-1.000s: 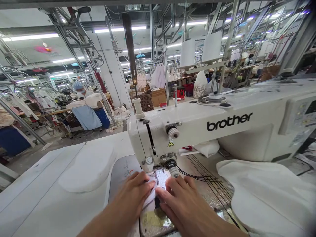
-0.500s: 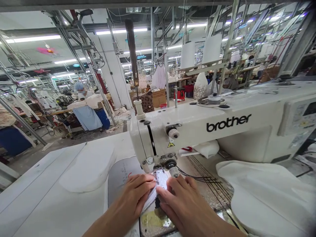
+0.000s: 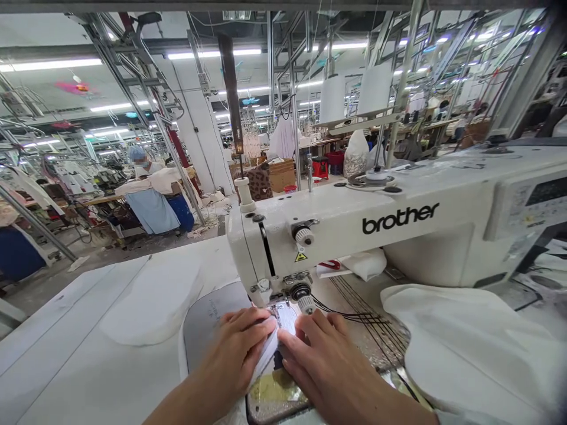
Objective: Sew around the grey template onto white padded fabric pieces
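Observation:
A white sewing machine [image 3: 398,212] with "brother" lettering stands in front of me, its lamp lighting the presser foot [image 3: 278,313]. Just before the foot lies a narrow folded piece of white fabric [image 3: 264,357]. My left hand [image 3: 241,345] presses its bent fingers together on the fabric, close to the foot. On the other side, my right hand [image 3: 321,354] is closed, thumb and curled fingertips at the fabric's right edge under the thread-tension knob. Both hands cover much of the piece, so its full shape is hidden.
White cut pieces [image 3: 150,307] lie flat on the table at left. A larger white cloth [image 3: 469,342] rests right of the bed, near dark cords [image 3: 367,319]. Thread cones [image 3: 332,99] stand above the machine. A person in a blue cap [image 3: 140,158] sits farther back.
My view has shifted slightly, so the scene sits a little farther left. Both hands stay at the presser foot with almost the same finger positions.

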`<move>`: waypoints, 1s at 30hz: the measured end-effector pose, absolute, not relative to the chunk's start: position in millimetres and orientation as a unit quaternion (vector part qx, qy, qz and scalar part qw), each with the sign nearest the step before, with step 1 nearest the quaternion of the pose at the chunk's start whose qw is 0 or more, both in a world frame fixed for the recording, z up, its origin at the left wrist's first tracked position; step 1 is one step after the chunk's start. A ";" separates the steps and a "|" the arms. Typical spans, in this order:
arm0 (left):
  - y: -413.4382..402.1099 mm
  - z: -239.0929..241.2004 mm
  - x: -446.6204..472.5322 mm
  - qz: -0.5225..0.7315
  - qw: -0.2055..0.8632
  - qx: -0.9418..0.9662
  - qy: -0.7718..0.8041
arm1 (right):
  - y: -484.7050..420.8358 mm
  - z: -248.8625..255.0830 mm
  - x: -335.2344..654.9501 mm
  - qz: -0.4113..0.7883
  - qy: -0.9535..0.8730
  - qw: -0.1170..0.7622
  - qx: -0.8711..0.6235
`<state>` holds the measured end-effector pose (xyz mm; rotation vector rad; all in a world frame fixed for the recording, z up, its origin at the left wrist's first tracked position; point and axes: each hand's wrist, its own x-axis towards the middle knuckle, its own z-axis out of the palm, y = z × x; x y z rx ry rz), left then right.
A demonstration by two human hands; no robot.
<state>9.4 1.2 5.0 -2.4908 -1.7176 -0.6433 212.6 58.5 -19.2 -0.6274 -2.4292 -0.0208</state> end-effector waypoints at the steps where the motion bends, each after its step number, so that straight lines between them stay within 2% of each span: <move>1: 1.3 8.4 7.9 -0.196 0.011 -0.813 -0.548 | 58.2 -18.9 212.8 -0.005 -0.920 0.312 -0.238; 6: -2.2 6.8 6.7 -0.203 -0.003 -0.806 -0.555 | 58.2 -18.4 213.4 0.008 -0.922 0.310 -0.233; 13: -13.3 -16.9 26.3 -0.195 0.088 -0.755 -0.620 | 58.5 -14.6 213.2 0.000 -0.922 0.329 -0.205; 22: -13.8 -25.2 37.0 -0.177 0.174 -0.719 -0.649 | 59.3 -16.0 215.1 -0.023 -0.921 0.322 -0.218; 30: -13.4 -22.0 33.6 -0.172 0.127 -0.728 -0.651 | 56.7 -17.4 215.8 -0.021 -0.920 0.330 -0.213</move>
